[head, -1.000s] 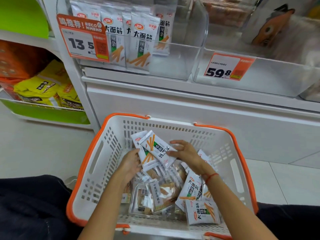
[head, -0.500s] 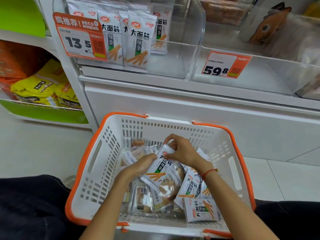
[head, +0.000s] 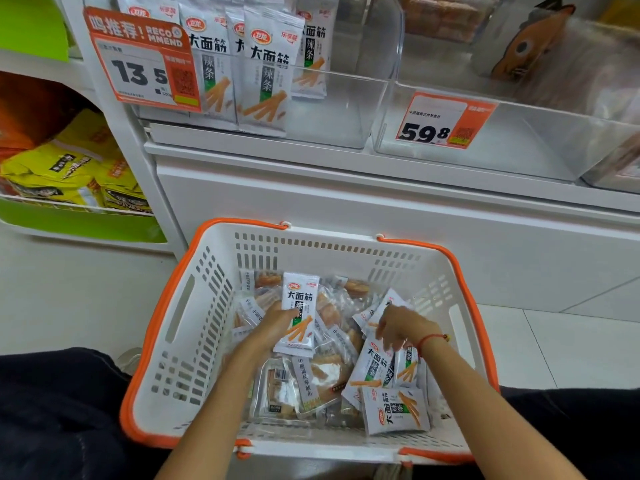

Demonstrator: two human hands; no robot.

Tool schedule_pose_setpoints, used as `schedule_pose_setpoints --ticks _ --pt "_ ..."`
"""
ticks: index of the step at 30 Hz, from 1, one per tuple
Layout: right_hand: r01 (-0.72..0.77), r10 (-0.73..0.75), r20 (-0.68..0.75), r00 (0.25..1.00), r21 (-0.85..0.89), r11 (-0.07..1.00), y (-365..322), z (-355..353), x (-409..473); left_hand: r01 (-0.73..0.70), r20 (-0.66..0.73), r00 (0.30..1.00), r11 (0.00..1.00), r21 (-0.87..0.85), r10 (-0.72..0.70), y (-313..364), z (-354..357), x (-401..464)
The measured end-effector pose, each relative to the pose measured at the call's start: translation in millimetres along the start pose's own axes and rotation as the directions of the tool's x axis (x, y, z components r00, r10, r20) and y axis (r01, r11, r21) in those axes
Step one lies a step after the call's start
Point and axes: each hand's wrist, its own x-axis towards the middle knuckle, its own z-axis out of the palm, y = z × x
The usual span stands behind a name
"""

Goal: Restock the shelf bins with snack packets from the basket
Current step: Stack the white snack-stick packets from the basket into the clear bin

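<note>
A white basket with an orange rim (head: 180, 306) sits on the floor before me, holding several white snack packets and clear-wrapped pastry packs. My left hand (head: 273, 323) holds one white packet (head: 298, 306) upright in the middle of the basket. My right hand (head: 398, 327) reaches down among the packets on the right, its fingers curled on another white packet (head: 372, 367). Above, a clear shelf bin (head: 346, 105) holds several of the same white packets (head: 266, 74) standing at its left side.
A second clear bin (head: 519, 140) with a 59.8 price tag (head: 446, 119) stands to the right. An orange 13.5 price tag (head: 145, 60) hangs on the left bin. Yellow bags (head: 69, 168) fill a green shelf at the far left. My dark trouser legs flank the basket.
My right hand let go of the packet it shared with the left and moved right, down among other packets. My left hand now holds that packet upright alone.
</note>
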Motion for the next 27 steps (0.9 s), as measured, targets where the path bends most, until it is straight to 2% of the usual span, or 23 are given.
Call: schedule_pose_setpoints --ticks 2,4,6,8,13,15,19,23,25,27 --pt "0.101 -0.099 0.040 0.994 -0.058 0.993 -0.9 21.3 -0.6 0.066 -0.002 0.998 0.995 -0.081 -0.067 -2.1 -0.8 2.4" --pt "0.125 -0.125 -0.045 0.991 -0.004 0.992 -2.0 40.5 -1.4 0.103 -0.005 0.994 0.986 -0.128 -0.105 -3.5 -1.4 4.1" --pt "-0.007 0.024 -0.123 0.992 0.140 0.990 -0.3 47.2 -0.4 0.124 -0.006 0.992 0.980 -0.156 -0.126 -4.4 -1.7 5.2" --pt "-0.118 0.140 -0.120 0.983 0.173 0.978 -2.5 50.2 -2.0 0.137 -0.017 0.990 0.976 -0.170 -0.142 -4.0 -1.6 3.9" --pt "-0.159 0.155 -0.118 0.981 -0.025 0.987 -18.5 60.0 -1.6 0.136 -0.041 0.989 0.978 -0.161 -0.145 -6.2 -1.1 5.7" --pt "-0.172 0.170 -0.144 0.975 0.000 0.985 -17.9 65.3 4.2 0.131 -0.046 0.989 0.979 -0.156 -0.140 -6.9 -2.1 4.0" --pt "-0.185 0.195 -0.070 0.978 0.129 0.974 -15.4 73.9 8.9 0.116 -0.078 0.989 0.990 -0.077 -0.122 -6.8 -3.4 5.3" --pt "-0.066 0.093 -0.109 0.990 0.235 0.970 -7.9 63.3 16.1 0.098 -0.048 0.994 0.995 0.012 -0.097 -6.6 -6.3 4.3" --pt "0.016 0.019 -0.081 0.997 0.414 0.910 -10.7 46.5 13.2 0.099 -0.049 0.994 0.995 0.020 -0.098 -8.3 -9.3 3.6" --pt "0.119 -0.145 -0.012 0.989 0.640 0.759 -18.1 26.6 2.8 0.091 -0.069 0.993 0.996 0.014 -0.090 -10.7 -12.2 3.8"
